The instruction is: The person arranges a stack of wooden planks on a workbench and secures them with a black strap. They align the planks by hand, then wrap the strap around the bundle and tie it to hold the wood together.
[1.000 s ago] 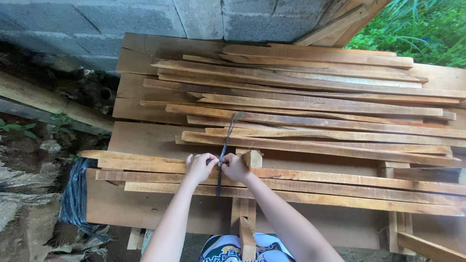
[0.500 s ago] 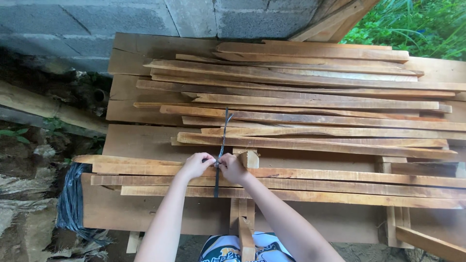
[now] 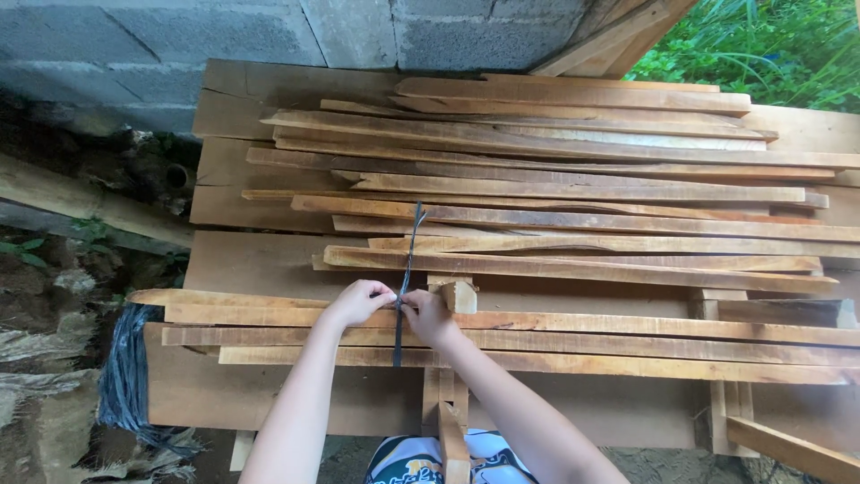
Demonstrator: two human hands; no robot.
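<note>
Fingers of both hands are pinched shut on a dark strap (image 3: 408, 278) — the left hand (image 3: 358, 303) grips it from 9 o'clock, the right hand (image 3: 428, 315) from 3 o'clock, and the 2 hands nearly touch at the strap. The strap runs from about 12 o'clock, where it lies over the upper pile of wood slats (image 3: 573, 188), down to 6 o'clock across the 3 long slats (image 3: 627, 341) nearest the person. A short wooden block (image 3: 457, 294) sits just beside the right hand at 1 o'clock. The slats rest on broad plywood boards (image 3: 260, 264) — behind them, at 12 o'clock, stands a grey block wall (image 3: 269, 31). Black plastic sheeting (image 3: 125, 376) hangs at 8 o'clock, and green plants (image 3: 770, 45) show at 2 o'clock.
</note>
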